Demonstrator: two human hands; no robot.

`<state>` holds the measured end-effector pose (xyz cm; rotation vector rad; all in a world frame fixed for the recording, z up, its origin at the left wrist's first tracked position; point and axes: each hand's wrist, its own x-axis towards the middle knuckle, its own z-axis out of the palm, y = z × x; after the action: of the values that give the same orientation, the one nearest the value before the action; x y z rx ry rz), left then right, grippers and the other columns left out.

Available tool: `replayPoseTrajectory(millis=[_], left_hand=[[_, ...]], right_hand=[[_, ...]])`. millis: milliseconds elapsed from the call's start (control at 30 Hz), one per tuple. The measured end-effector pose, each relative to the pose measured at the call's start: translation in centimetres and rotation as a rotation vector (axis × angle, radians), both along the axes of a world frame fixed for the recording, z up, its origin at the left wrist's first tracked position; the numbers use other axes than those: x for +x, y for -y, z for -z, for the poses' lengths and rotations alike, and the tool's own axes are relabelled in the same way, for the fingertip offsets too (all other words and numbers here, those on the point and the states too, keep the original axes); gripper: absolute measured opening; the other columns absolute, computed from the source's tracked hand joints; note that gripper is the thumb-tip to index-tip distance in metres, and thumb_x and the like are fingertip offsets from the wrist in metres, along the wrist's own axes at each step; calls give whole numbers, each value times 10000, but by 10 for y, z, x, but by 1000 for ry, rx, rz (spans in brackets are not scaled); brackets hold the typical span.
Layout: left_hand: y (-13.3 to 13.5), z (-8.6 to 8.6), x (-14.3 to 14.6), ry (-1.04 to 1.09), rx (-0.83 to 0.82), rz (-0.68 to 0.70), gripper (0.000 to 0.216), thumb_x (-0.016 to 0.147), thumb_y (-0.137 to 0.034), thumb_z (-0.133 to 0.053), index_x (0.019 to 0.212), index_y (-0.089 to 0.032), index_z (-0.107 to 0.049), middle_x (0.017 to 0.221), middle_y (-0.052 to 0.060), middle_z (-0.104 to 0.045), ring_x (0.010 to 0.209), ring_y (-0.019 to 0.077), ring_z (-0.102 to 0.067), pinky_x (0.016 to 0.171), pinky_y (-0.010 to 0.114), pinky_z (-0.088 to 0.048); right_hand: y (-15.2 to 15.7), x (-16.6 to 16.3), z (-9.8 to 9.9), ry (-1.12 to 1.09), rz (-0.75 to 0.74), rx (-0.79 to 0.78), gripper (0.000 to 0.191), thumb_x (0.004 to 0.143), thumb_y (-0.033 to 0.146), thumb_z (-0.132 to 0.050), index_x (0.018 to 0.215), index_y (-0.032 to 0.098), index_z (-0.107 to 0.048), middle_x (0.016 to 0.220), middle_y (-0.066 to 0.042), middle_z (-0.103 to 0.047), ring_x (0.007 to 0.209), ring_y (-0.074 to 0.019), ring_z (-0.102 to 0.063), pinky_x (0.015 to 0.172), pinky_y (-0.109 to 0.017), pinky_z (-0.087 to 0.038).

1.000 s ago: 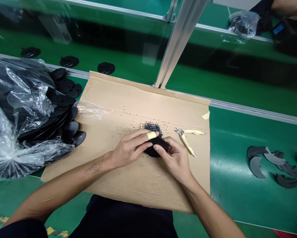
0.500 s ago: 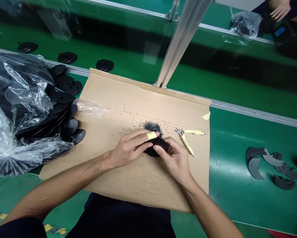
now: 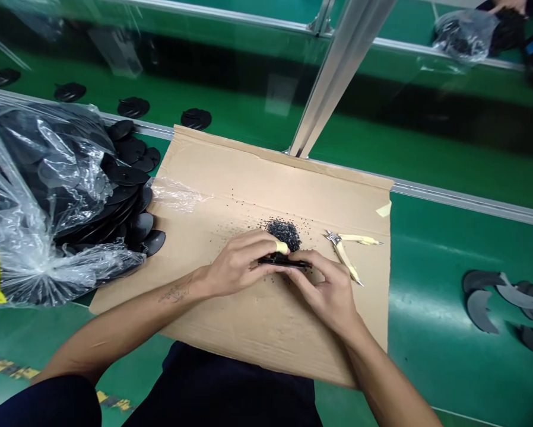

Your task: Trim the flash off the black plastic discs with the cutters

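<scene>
Curved grey pieces (image 3: 482, 309) lie clustered on the green worktop (image 3: 427, 362) at right. A metal post (image 3: 341, 74) stands at its back edge, a clear bag (image 3: 465, 37) sits farther off at upper right, and yellow-and-black striped tape (image 3: 9, 366) crosses the floor (image 3: 30, 332) at lower left.

Navy sleeve (image 3: 48, 404) (tattooed forearm (image 3: 137, 317))

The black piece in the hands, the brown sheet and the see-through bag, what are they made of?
The black piece: perhaps plastic or rubber; its edge seems slightly shiny, but much is hidden.
The brown sheet: most likely cardboard, matt, with creases and a folded far edge.
The bag: looks like thin plastic film, glossy, with bright streaks along its wrinkles.
</scene>
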<state>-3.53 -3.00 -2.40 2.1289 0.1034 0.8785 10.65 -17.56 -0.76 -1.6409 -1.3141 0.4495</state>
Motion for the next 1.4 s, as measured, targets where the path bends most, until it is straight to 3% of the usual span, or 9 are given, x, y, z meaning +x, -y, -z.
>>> replayPoseTrajectory(millis=[200, 467, 800, 1100, 1300, 1400], left_hand=[[-1, -4, 0, 75, -17, 72, 254, 927, -296, -718, 1122, -137, -680, 914, 70, -721, 846, 148, -681, 744, 273, -584], [-2, -7, -1, 80, 40, 148, 249, 995, -317, -613, 1151, -129, -662, 974, 103, -713, 873, 162, -673, 757, 304, -592], [4, -2, -1, 143, 2, 107, 176, 993, -259, -616, 1102, -133, -671, 957, 100, -725, 842, 154, -679, 736, 301, -583], [6, -3, -2, 147, -6, 90, 131, 979, -192, -626, 1059, -107, -685, 919, 106, -729, 820, 147, -671, 730, 288, -574], [3, -5, -1, 102, -60, 156, 335, 961, -387, -662, 1198, -152, -668, 944, 88, -728, 849, 163, -678, 747, 310, -583], [2, -4, -1, 79, -72, 133, 336, 946, -338, -691, 1232, -163, -661, 934, 75, -732, 870, 166, -674, 786, 325, -582]], right_hand=[[3, -3, 2, 94, -37, 116, 169, 937, 146, -641, 1056, 229, -727, 919, -31, -786, 808, -176, -754, 708, -280, -620], [-1, -6, 6, 2, -100, 187, 121, 936, 100, -623, 945, 205, -682, 800, -11, -738, 682, -128, -697, 632, -235, -585], [-1, -8, 9, -4, -92, 171, 99, 937, 119, -636, 913, 209, -670, 683, 24, -641, 594, -106, -609, 561, -211, -508], [0, -8, 7, -26, -75, 122, 94, 949, 147, -624, 890, 208, -666, 763, -8, -701, 584, -112, -606, 566, -236, -522], [-1, -13, 8, -103, -63, 115, 94, 941, 202, -663, 849, 195, -672, 718, -1, -696, 578, -119, -620, 546, -238, -522], [-2, -5, 5, -60, -85, 86, 34, 953, 221, -661, 944, 199, -685, 810, -21, -736, 647, -139, -671, 597, -261, -566]])
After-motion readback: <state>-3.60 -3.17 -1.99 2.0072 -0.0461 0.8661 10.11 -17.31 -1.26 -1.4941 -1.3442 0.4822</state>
